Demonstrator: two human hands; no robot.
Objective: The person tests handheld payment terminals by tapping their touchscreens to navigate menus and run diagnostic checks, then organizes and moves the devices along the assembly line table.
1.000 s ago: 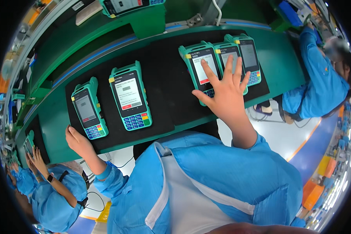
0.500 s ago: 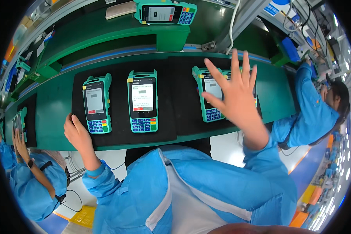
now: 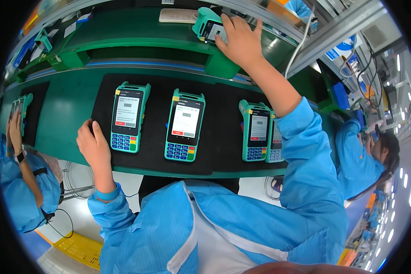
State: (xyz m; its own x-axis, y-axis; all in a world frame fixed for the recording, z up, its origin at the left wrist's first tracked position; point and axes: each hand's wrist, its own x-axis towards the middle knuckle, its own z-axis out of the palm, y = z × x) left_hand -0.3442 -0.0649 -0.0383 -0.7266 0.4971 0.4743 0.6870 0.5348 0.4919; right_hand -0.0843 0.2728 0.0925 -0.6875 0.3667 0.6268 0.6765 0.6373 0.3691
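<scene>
My right hand (image 3: 243, 42) reaches over a green payment terminal (image 3: 205, 31) on the raised shelf. Its fingers are spread and its thumb lies over the screen; whether it touches is unclear, and the hand hides the keypad. My left hand (image 3: 94, 145) rests at the left edge of the black mat (image 3: 162, 165), fingers loosely bent and thumb apart, holding nothing visible. Beside it lies a terminal (image 3: 127, 116) with a lit screen. Another terminal (image 3: 185, 124) lies in the middle. On the right, two terminals, one in front (image 3: 256, 130) and one behind (image 3: 276, 141), lie side by side, partly behind my right forearm.
A pale flat phone-like object (image 3: 180, 15) lies on the green shelf (image 3: 137, 34). A white cable (image 3: 299, 45) hangs by a metal post. At the left, a co-worker's hands (image 3: 14, 130) are at another terminal (image 3: 23, 106); another co-worker (image 3: 358, 155) sits at the right.
My right hand has moved up and left, from above the right-hand terminals to the shelf terminal. My left hand stays by the mat's edge. The whole view has shifted somewhat.
</scene>
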